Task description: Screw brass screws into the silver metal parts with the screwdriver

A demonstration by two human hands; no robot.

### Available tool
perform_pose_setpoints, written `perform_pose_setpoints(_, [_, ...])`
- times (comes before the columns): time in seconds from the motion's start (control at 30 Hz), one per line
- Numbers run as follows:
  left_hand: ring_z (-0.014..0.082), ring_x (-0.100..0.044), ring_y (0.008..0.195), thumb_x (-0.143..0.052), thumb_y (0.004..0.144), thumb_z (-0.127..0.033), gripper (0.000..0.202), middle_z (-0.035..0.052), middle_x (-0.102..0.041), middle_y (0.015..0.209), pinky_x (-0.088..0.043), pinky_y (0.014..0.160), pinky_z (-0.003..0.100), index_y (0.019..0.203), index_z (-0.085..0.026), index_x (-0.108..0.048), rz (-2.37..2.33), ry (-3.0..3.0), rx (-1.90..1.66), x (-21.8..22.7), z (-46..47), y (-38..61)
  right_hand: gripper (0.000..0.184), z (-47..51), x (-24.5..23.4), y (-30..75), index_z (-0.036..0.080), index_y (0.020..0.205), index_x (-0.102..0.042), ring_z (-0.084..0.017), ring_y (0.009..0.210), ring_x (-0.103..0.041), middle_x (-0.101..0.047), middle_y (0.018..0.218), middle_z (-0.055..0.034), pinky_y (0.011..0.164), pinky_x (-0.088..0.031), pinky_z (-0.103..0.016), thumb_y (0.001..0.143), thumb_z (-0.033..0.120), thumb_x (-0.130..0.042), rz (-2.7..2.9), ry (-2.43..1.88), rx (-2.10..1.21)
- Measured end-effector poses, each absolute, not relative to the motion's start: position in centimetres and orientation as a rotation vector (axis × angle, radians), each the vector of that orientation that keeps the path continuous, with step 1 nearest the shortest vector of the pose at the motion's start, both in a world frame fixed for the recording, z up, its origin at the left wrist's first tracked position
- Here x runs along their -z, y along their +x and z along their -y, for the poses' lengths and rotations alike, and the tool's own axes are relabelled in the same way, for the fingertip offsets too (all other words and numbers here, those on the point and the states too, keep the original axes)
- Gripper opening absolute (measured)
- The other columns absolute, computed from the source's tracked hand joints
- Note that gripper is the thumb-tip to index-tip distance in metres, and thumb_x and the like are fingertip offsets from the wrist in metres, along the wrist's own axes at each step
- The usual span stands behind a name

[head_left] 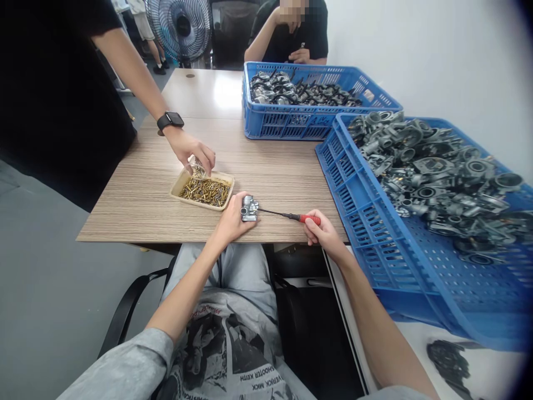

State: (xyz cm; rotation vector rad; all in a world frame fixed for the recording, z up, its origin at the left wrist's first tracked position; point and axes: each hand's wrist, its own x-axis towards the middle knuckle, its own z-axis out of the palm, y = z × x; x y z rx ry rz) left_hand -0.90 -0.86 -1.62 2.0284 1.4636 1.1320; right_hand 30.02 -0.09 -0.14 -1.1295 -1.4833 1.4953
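My left hand (231, 218) grips a small grey metal casting (249, 208) on the wooden table (145, 194), close to its front edge. My right hand (321, 231) is closed round the red handle of a screwdriver (291, 216); its thin shaft reaches left to the casting. Just left of the casting sits a shallow beige tray (179, 184) filled with small brass screws. A standing person's hand (192, 153), with a black watch on the wrist, holds a clear plastic bag over that tray.
A blue crate (358, 222) heaped with grey metal castings stands at my right. A second blue crate (300, 119) of dark parts sits further back. A seated person is behind it, beside a floor fan (180, 25). My lap is below the table edge.
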Motion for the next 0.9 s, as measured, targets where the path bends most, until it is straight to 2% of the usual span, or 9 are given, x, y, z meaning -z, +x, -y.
perform_pose_setpoints(0.1, [0.0258,-0.06,0.114,-0.081,0.081,-0.03,0.071,0.0092,-0.057,0.125,-0.05,0.104,0.04,0.14,-0.023,-0.042,-1.455,2.031,-1.142,1.71,0.81,-0.91,0.041,-0.06,0.34,30.04,0.026,0.09,-0.05,-0.01,0.044,-0.033,-0.042,0.054,0.0099,0.043,-0.045,-0.022,0.097,0.063,-0.066,1.504,-1.147,-1.483])
perform_pose_setpoints(0.33, [0.0259,-0.06,0.112,-0.08,0.08,-0.026,0.07,0.0092,-0.057,0.123,-0.05,0.103,0.04,0.14,-0.022,-0.043,-1.444,2.047,-1.156,1.69,0.8,-0.9,0.033,0.13,0.45,30.39,0.028,0.108,-0.052,-0.011,0.049,-0.039,-0.043,0.06,0.0104,0.05,-0.05,-0.024,0.096,0.051,-0.072,1.482,-1.097,-1.507])
perform_pose_setpoints(0.77, [0.0252,-0.06,0.11,-0.081,0.082,-0.03,0.07,0.0084,-0.056,0.121,-0.051,0.102,0.039,0.14,-0.023,-0.043,-1.449,2.047,-1.176,1.83,0.79,-0.91,0.042,-0.18,0.46,30.08,0.026,0.09,-0.049,-0.009,0.046,-0.035,-0.044,0.055,0.0097,0.043,-0.047,-0.022,0.098,0.063,-0.066,1.502,-1.152,-1.484])
perform_pose_setpoints(0.9, [0.0253,-0.06,0.111,-0.081,0.082,-0.031,0.07,0.0088,-0.056,0.122,-0.05,0.102,0.039,0.14,-0.023,-0.043,-1.441,2.051,-1.17,1.87,0.76,-0.93,0.039,-0.1,0.53,30.17,0.026,0.096,-0.051,-0.009,0.046,-0.035,-0.044,0.056,0.0102,0.044,-0.047,-0.022,0.097,0.061,-0.068,1.494,-1.137,-1.488])
